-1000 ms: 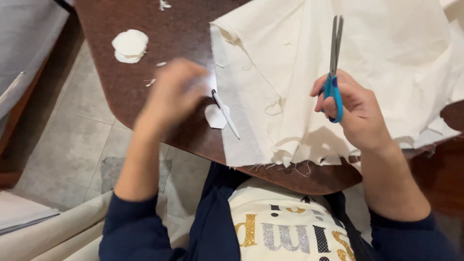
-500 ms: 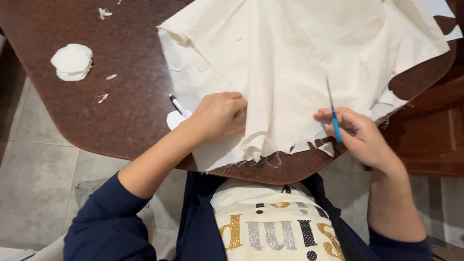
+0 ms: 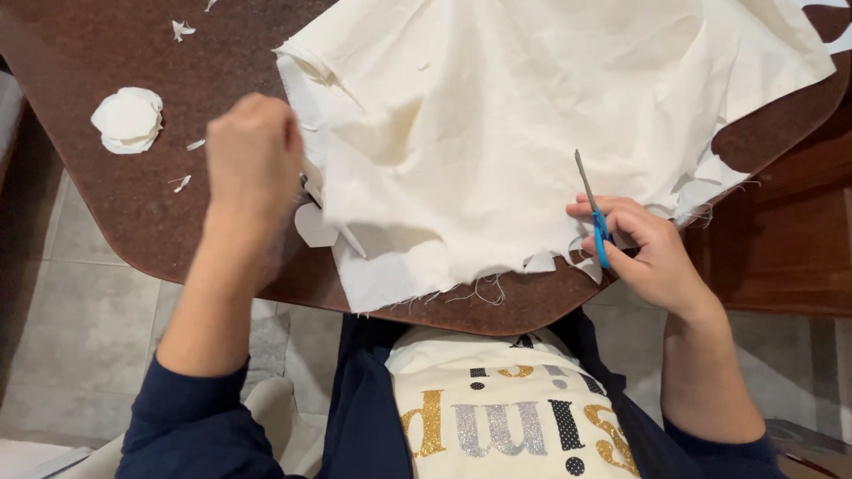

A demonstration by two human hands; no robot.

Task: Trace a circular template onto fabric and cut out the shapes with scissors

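Cloth (image 3: 532, 115): light, floppy, frays at edge; pinch near cut edge. L hand (image 3: 253, 164) fisted at cloth edge (grip unclear). R hand (image 3: 652, 257) clamped on scissors (image 3: 593, 208).

One large sheet of cream woven fabric (image 3: 532, 124) with frayed, notched edges. One pair of blue-handled metal scissors (image 3: 593, 213). One stack of round white cut fabric pieces (image 3: 128, 119), number of layers can't be told. One single flat white cut-out piece (image 3: 315, 227) beside the sheet's near-left edge. One thin white stick-like marker or pencil (image 3: 335, 222) lying across it. About four small white fabric scraps on the tabletop: two far-left (image 3: 182, 29), two near the stack (image 3: 181, 184). One dark brown wooden table (image 3: 106, 222). Two bare hands: left hand (image 3: 253, 155), right hand (image 3: 643, 248).
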